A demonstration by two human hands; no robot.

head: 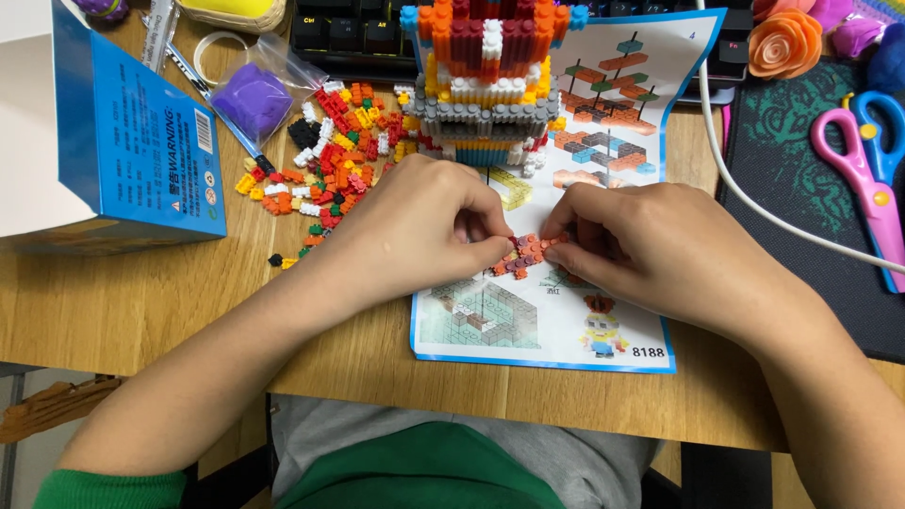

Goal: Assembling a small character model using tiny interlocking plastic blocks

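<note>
Left hand and right hand both pinch a small orange brick assembly between them, over the instruction sheet.

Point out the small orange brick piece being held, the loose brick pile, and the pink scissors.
small orange brick piece (524, 254), head view, exposed middle studs.
loose brick pile (330, 160), head view, red centre.
pink scissors (863, 174), head view, upper blade shank.

A blue box lay at nine o'clock on the wooden bench. At eleven sat a bag of purple clay; at two, an orange clay rose. Pink-and-blue scissors (blades closed) rested at three on a dark mat, crossed by a white cable.
</note>
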